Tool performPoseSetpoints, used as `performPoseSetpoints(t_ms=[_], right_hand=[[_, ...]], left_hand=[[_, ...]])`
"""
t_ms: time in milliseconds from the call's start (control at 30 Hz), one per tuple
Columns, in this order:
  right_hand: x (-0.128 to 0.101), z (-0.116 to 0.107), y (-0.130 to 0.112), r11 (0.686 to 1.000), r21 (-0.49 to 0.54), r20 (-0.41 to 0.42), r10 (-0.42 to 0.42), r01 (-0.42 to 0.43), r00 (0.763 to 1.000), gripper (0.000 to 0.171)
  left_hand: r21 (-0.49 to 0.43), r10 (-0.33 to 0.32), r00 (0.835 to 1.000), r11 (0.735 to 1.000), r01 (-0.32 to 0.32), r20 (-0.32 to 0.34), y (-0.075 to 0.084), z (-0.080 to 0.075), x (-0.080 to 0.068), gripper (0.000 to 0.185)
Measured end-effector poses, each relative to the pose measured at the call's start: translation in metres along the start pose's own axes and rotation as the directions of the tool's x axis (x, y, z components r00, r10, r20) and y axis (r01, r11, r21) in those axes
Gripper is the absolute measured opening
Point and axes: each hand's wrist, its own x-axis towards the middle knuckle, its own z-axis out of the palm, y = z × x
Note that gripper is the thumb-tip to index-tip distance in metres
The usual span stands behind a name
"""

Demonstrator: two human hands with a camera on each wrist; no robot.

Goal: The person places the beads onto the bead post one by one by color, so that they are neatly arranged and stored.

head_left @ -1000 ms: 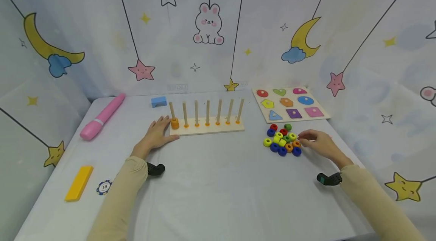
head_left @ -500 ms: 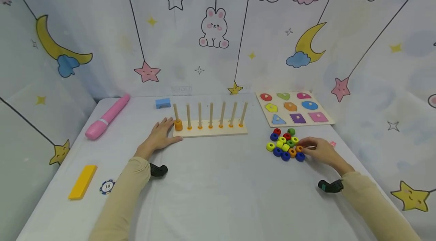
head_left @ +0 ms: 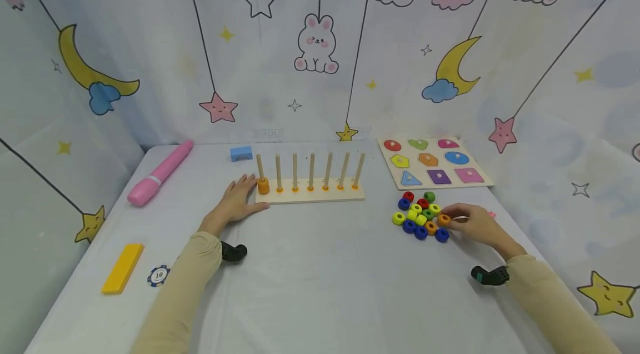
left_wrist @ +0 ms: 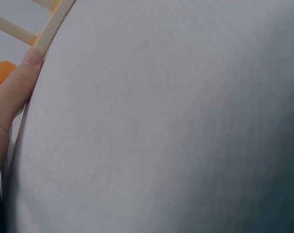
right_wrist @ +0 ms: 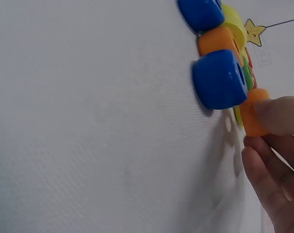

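Observation:
My right hand [head_left: 470, 223] pinches an orange bead [right_wrist: 254, 111] between thumb and fingers, at the right side of a cluster of beads in blue, yellow, green, red and orange. Close beside that bead is a blue bead [right_wrist: 219, 80], with another orange bead [right_wrist: 217, 43] behind it. My left hand [head_left: 234, 202] rests at the left end of a wooden peg board [head_left: 320, 195], fingers extended at its end and thumb [left_wrist: 20, 85] along its front edge. Orange beads [head_left: 263, 185] sit on the leftmost peg; the other upright pegs show only orange at their bases.
A shape puzzle board [head_left: 425, 176] lies behind the beads. At the back left are a blue block [head_left: 241, 153] and a pink mallet-like stick [head_left: 161, 173]. A yellow bar [head_left: 123, 268] and a round chip marked 10 [head_left: 158, 275] lie near my left forearm.
My right hand has moved onto the orange bead at the cluster's right side, taken hold of it and raised it slightly. My left hand stays at the peg board. The head view has shifted slightly.

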Motion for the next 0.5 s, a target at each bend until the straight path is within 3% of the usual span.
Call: performPoseSetpoints(t_ms=[267, 500], right_hand=[[0.014, -0.019, -0.016, 1.000, 0.004, -0.059, -0.014, 0.015, 0.998, 0.044], [0.051, -0.016, -0.061, 0.995, 0.052, -0.140, -0.072, 0.080, 0.988, 0.043]], left_hand=[[0.008, -0.004, 1.000, 1.000, 0.004, 0.006, 0.002, 0.000, 0.000, 0.090], [0.001, -0.004, 1.000, 1.000, 0.004, -0.001, 0.000, 0.001, 0.000, 0.090]])
